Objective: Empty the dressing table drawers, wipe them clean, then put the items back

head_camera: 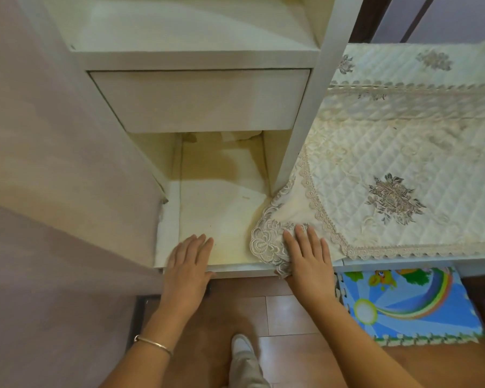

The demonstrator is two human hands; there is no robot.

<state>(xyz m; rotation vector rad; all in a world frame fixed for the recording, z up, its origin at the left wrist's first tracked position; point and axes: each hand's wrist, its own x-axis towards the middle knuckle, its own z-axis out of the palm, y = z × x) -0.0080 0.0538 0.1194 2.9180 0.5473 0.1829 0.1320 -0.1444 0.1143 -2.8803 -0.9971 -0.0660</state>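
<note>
A white drawer [168, 219] is pulled out from the dressing table, its stained cream floor bare apart from crumpled paper [241, 135] at the back. My left hand [188, 261] rests flat on the drawer's front edge, fingers straight. My right hand [305, 256] lies flat on the lace corner of a quilted cream table cover [389, 169] that hangs over the drawer's right front corner. Above the open drawer, a second drawer [199, 99] sits closed.
A pink wall [53, 163] stands close on the left. An open shelf [179, 29] tops the drawers. Below the table lie a colourful foam play mat [403, 303] and a wooden floor [286, 317]. My foot [242, 345] shows at the bottom centre.
</note>
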